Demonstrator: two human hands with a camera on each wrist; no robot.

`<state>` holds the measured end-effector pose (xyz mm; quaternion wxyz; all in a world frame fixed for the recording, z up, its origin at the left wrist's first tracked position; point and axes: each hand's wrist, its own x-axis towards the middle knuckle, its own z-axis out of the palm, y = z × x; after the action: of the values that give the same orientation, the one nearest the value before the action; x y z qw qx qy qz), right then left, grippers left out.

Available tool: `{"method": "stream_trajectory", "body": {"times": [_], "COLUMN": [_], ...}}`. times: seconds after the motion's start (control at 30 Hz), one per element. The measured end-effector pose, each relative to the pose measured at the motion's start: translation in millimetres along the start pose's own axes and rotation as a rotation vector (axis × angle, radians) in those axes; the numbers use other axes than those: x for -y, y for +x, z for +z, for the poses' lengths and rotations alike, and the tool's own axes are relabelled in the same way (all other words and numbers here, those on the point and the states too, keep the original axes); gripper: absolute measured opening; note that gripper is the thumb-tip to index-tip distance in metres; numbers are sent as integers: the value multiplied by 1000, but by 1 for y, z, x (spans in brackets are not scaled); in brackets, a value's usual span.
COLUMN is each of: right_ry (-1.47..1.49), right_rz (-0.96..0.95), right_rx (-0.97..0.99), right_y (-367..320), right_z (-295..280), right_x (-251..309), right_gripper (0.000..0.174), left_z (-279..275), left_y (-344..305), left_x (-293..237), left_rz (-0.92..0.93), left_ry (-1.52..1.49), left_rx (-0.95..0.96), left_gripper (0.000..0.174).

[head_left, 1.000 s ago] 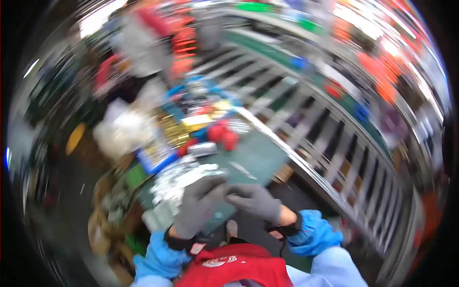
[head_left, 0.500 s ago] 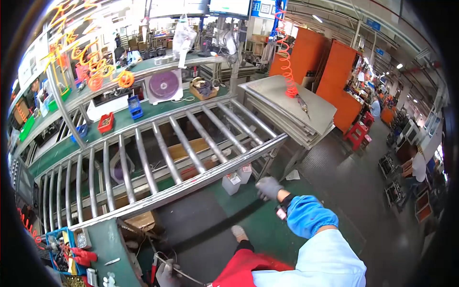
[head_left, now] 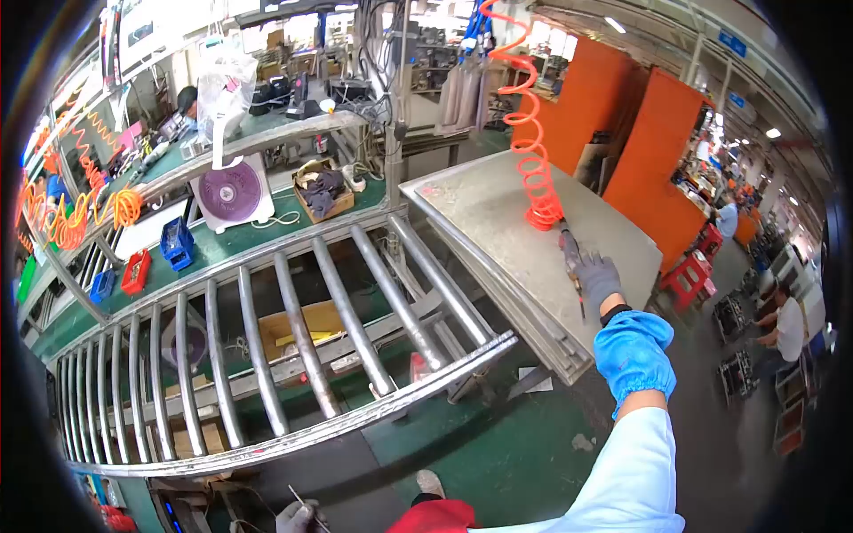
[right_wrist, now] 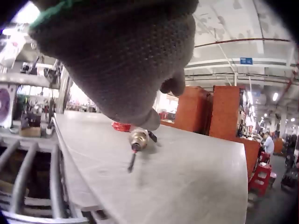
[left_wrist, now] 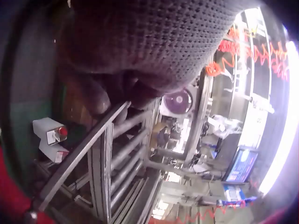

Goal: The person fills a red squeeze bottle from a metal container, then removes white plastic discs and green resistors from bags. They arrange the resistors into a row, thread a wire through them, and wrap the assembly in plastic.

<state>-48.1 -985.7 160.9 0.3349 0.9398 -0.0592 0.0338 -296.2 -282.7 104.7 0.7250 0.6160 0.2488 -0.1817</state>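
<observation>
My gloved right hand (head_left: 597, 277) reaches over a pneumatic screwdriver (head_left: 569, 247), fingertips right at its body. That screwdriver lies on a stack of flat grey sheets (head_left: 480, 200), its thin bit pointing towards me, and an orange coiled air hose (head_left: 533, 151) runs up from its rear. In the right wrist view, the glove hides most of the tool; its brass-coloured nose (right_wrist: 138, 139) shows below the fingers. Low in the head view, my gloved left hand (head_left: 300, 517) pinches a thin metal rod (left_wrist: 79, 156), whose far end is rounded in the left wrist view.
A roller conveyor (head_left: 293, 329) runs along the left, its end close to the sheet stack. Behind it a green bench carries a purple disc in a white frame (head_left: 231, 194), blue and red bins (head_left: 135, 272) and a box. Orange cabinets (head_left: 644, 160) and a red stool (head_left: 686, 282) stand right.
My view has swung right from the cluttered bench to the conveyor and sheet stack. My right hand has moved forward to the screwdriver. The left hand has stayed low with the rod.
</observation>
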Motion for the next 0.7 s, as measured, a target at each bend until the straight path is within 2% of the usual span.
{"method": "stream_trajectory", "body": {"times": [0.03,0.1,0.17,0.23,0.33,0.43,0.5,0.57,0.63,0.7], "right_ry": [-22,-139,-374,-308,108,790,983,1281,1798,1909], "right_rz": [-111,-288,-431,-469,-333,-238,-488,-657,-654,-609], "right_rx": [-41,-10,-1,272,413,556,498,589,1123,1351], "right_y": [16,42,49,57,69,47,18,-12,-53,-96], "right_z": [27,46,21,-28,-44,-110,-135,-155,-205,-269], "right_x": [-5,-1,2,15,40,75,116,168,222,261], "right_gripper": [50,45,43,44,41,43,38,38,37,42], "left_z": [14,36,47,70,79,90,95,106,97,81], "left_y": [4,14,26,28,52,55,60,60,48,39], "left_x": [-11,-26,-25,-33,-17,-41,-46,-64,-82,-88], "left_rz": [0,36,31,49,48,72,227,330,261,319], "left_ry": [51,98,53,60,-43,92,-126,-319,-225,-199], "left_rx": [-5,-22,-37,-56,-44,29,131,130,49,73], "left_gripper": [31,29,28,26,24,26,22,19,19,27]}}
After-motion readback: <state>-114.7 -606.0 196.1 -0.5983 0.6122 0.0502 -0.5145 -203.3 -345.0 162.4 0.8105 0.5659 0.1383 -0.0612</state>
